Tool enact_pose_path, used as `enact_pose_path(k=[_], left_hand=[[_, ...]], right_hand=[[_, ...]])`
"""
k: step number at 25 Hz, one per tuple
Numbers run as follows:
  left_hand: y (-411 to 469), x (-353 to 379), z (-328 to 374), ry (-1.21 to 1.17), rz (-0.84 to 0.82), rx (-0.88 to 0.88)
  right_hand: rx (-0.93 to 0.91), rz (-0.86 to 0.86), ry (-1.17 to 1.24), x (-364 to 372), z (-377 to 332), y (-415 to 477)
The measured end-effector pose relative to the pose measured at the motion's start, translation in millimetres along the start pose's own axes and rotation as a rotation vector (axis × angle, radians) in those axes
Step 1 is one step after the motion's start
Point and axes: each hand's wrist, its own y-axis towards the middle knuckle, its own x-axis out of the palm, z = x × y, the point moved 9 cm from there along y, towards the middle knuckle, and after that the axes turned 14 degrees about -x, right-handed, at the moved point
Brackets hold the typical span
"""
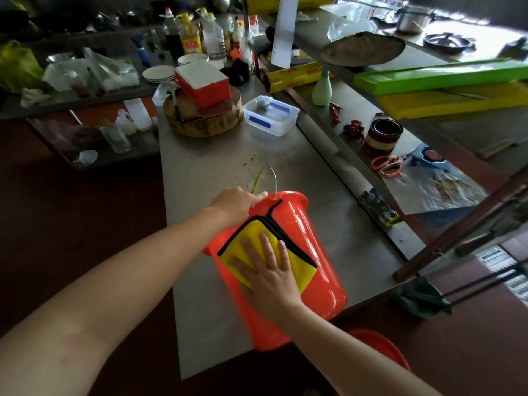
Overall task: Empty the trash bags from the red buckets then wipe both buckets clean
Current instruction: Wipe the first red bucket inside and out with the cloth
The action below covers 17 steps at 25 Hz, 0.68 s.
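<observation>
A red bucket (311, 252) lies on its side on the steel table (217, 172), its mouth pointing away from me and its wire handle sticking up at the far end. My left hand (238, 202) grips the bucket's rim near the handle. My right hand (267, 272) presses a yellow cloth (251, 232) with black edging flat against the bucket's outer wall, fingers straight. A second red bucket (380, 350) shows only part of its rim low at the right, below the table edge. No trash bag is visible.
Beyond the bucket stand a clear plastic box (271, 115) and a round wooden chopping block (204, 118) carrying a red-and-white container. Bottles crowd the far end. A raised shelf on the right holds scissors (387, 165), a tin, chillies and cling-film rolls.
</observation>
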Motion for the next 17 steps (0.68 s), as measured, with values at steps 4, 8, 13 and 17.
enact_pose_path(k=[4, 8, 13, 17], left_hand=[[4, 0, 8, 0.056, 0.000, 0.006], [7, 2, 11, 0.085, -0.005, 0.020], [8, 1, 12, 0.047, 0.018, 0.004], [11, 2, 10, 0.080, 0.015, 0.010]], right_hand=[[0.145, 0.096, 0.048, -11, 49, -21], [0.387, 0.086, 0.275, -1, 116, -42], [0.614, 0.002, 0.719, 28, 173, -77], [0.482, -0.016, 0.538, 17, 143, -74]])
